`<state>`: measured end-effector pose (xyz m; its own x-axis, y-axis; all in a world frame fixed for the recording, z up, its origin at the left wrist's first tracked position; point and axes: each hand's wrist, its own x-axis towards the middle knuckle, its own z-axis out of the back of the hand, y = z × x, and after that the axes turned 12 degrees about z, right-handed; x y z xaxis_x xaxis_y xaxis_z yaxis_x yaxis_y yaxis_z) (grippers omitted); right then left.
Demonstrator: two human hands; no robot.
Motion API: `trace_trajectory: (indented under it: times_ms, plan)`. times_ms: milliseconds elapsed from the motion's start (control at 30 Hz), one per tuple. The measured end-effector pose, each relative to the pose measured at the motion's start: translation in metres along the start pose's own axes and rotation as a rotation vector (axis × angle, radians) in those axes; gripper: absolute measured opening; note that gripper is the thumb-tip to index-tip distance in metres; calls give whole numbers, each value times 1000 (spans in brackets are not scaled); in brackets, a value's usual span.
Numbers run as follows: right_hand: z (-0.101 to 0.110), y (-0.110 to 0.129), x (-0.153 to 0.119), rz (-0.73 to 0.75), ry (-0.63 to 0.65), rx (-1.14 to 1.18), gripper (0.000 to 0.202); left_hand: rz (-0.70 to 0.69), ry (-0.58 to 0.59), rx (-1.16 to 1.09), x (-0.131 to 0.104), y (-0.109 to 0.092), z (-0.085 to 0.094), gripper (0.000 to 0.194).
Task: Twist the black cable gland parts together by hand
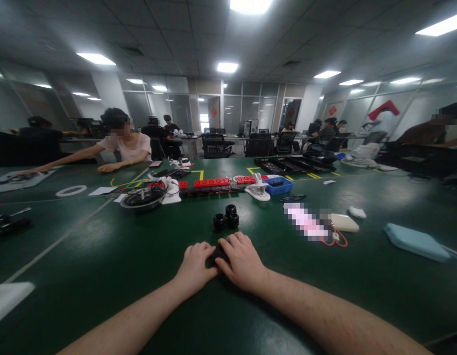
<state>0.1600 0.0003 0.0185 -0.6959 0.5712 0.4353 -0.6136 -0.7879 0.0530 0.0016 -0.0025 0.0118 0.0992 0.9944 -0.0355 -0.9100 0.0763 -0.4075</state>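
Your left hand (197, 266) and right hand (243, 261) meet low over the dark green desk (147, 256), fingers curled around a small black object (220, 253) mostly hidden between them. Just beyond your hands sit three round, glossy black pieces (230, 211), grouped close together. Farther back, a blue plastic bin (285, 187) stands right of a white clamp-shaped piece (258, 190).
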Motion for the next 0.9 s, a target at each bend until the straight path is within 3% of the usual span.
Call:
trace_trajectory:
  times_ms: [467, 900]
  plan:
    - [4, -3, 2, 123, 14, 80, 55, 4, -17, 29, 2, 4, -4, 25]
    - [8, -3, 2, 255, 6, 120, 46, 26, -7, -11, 3, 4, -5, 28]
